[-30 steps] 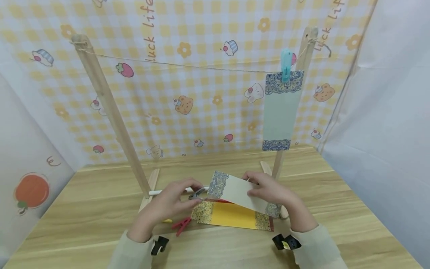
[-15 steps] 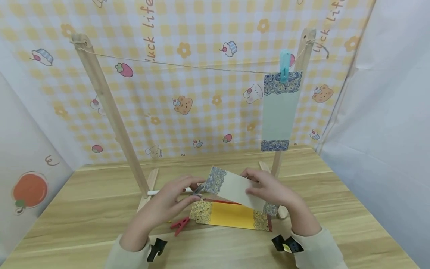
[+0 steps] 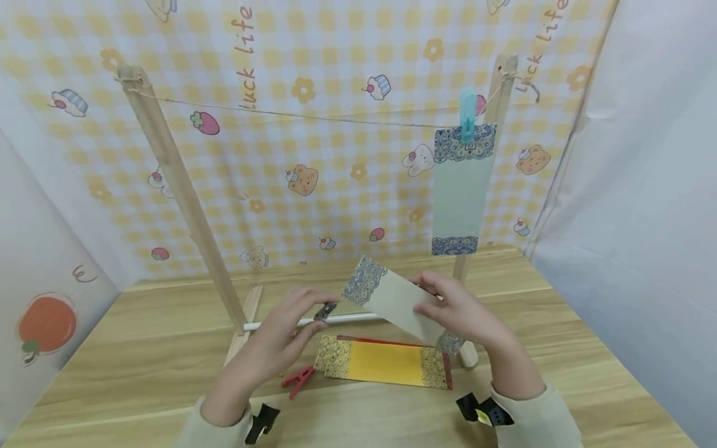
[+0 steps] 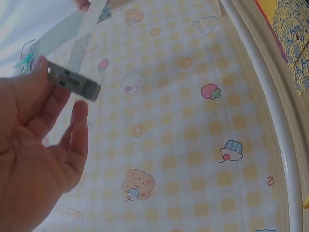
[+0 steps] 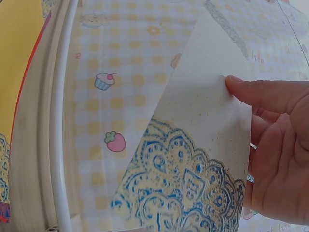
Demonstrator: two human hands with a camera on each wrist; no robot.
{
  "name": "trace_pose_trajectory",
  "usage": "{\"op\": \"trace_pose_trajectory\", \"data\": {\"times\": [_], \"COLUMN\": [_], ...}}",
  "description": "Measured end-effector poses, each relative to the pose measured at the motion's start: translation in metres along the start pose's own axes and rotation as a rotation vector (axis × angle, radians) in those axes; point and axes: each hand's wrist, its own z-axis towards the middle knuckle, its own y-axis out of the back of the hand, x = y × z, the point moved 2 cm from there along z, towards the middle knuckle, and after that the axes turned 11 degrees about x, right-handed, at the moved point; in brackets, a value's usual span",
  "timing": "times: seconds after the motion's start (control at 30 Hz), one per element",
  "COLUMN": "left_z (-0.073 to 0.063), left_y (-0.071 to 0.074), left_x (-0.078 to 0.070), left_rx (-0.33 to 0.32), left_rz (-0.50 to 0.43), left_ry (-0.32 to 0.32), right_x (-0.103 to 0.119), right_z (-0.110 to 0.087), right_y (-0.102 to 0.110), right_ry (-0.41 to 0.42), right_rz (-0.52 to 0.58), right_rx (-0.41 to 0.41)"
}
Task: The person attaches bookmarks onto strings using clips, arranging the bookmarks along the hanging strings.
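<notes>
My left hand pinches a small grey clothespin between thumb and fingers; the left wrist view shows the clothespin side-on. My right hand grips a cream card with blue patterned ends by its upper edge, thumb flat on its face. The card tilts, its left end raised close to the clothespin. Below, a yellow patterned card lies on the table over a red-edged one. A red clothespin lies to its left.
A string runs between two wooden posts. From its right end hangs a pale green patterned card under a light blue clothespin. A white rod crosses low between the posts, before a checked cloth.
The cream card has risen off the yellow card, its left end tilting higher. My left hand has lifted a little with the grey clothespin. The head view has shifted slightly.
</notes>
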Motion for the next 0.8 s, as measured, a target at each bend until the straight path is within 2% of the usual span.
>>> {"op": "trace_pose_trajectory", "data": {"times": [0.13,0.27,0.37,0.57,0.8], "left_z": [0.002,0.009,0.015,0.027,0.047], "left_y": [0.004,0.009,0.014,0.022,0.035], "left_x": [0.001,0.001,-0.001,-0.008,-0.01], "left_rx": [-0.113,-0.23,-0.284,-0.328,-0.318], "left_rz": [0.02,0.03,0.037,0.004,-0.07], "left_ry": [0.044,0.021,0.01,-0.004,-0.028], "right_x": [0.001,0.003,0.005,0.009,0.015], "right_z": [-0.001,-0.003,-0.004,-0.004,-0.003], "right_y": [0.003,0.006,0.007,0.01,0.013], "right_ry": [-0.005,-0.033,-0.041,-0.044,-0.02], "right_rz": [0.076,0.121,0.15,0.203,0.246], "right_rx": [-0.053,-0.11,-0.143,-0.226,-0.382]}}
